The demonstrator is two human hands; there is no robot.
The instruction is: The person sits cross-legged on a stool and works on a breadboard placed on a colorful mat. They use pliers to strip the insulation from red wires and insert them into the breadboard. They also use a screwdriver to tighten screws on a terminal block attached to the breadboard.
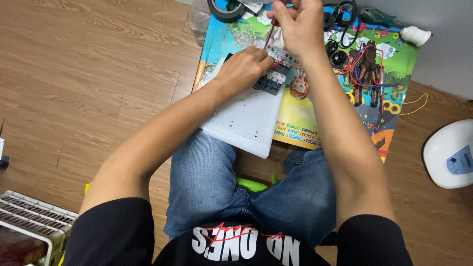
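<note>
My left hand rests on a white perforated board and pinches a thin red wire at a row of dark and white circuit breakers mounted on it. My right hand is above the breakers, closed around a screwdriver with a red handle whose shaft points down at their top. The board leans on my knee and on a colourful picture mat.
On the mat lie pliers amid a tangle of red and blue wires, black round parts, a roll of dark tape and a clear plastic cup. A white domed device sits right; a white rack lower left.
</note>
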